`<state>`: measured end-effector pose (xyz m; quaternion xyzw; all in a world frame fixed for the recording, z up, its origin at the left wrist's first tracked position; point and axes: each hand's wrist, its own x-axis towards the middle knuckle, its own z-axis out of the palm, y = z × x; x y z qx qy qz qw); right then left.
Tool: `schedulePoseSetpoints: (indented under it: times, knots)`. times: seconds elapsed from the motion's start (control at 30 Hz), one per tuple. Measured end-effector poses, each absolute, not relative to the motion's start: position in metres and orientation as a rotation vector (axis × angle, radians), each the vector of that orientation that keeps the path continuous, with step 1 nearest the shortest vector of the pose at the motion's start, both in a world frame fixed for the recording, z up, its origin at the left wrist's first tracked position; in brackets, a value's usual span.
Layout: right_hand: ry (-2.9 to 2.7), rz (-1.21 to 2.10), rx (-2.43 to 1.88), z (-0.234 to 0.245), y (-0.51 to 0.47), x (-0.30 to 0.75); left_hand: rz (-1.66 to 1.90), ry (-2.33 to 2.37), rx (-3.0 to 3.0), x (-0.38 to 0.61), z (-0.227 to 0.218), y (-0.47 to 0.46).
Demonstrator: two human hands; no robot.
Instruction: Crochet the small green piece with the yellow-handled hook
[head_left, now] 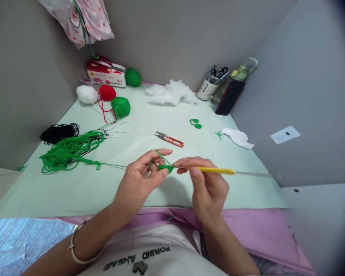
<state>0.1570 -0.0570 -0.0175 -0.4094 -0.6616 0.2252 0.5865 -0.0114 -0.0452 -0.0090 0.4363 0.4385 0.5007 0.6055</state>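
Observation:
My left hand [140,178] pinches a small green crochet piece [165,167] between thumb and fingers, with green yarn looped over the index finger. My right hand [207,184] grips a yellow-handled crochet hook [215,170], whose tip goes into the green piece. A strand of green yarn runs left from my left hand to a loose tangle of green yarn [70,151] on the pale green table [161,191].
Orange thread snips [170,140] lie beyond my hands. Farther back are green [120,106], red [107,92] and white [87,94] yarn balls, black yarn [59,132], white stuffing [171,92], a box [106,76], a jar with scissors [209,86], a dark phone [229,97], small green pieces [195,123], white cloth [238,137].

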Motion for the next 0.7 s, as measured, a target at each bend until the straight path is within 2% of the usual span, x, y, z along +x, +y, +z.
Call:
schedulePoseSetpoints:
  times: [0.13, 0.2, 0.3, 0.47, 0.57, 0.7]
  knots:
    - [-1.849, 0.007, -0.936, -0.027, -0.063, 0.153, 1.186, 1.002, 0.891, -0.004, -0.009, -0.048]
    - [-1.849, -0.083, -0.950, -0.030, -0.063, 0.153, 1.073, 0.837, 0.738, -0.005, -0.012, -0.046]
    - [-1.639, 0.157, -0.944, -0.027, -0.060, 0.155, 0.969, 0.690, 0.569, -0.010, -0.014, -0.039]
    - [-1.350, 0.661, -0.902, -0.018, -0.050, 0.154, 1.038, 0.675, 0.643, -0.011, -0.010, -0.037]
    - [-1.432, 0.615, -0.907, -0.021, -0.050, 0.151, 1.062, 0.711, 0.719, -0.006, -0.010, -0.040]
    - [-1.654, 0.241, -0.957, -0.030, -0.055, 0.151, 1.088, 0.729, 0.662, -0.004, -0.013, -0.041]
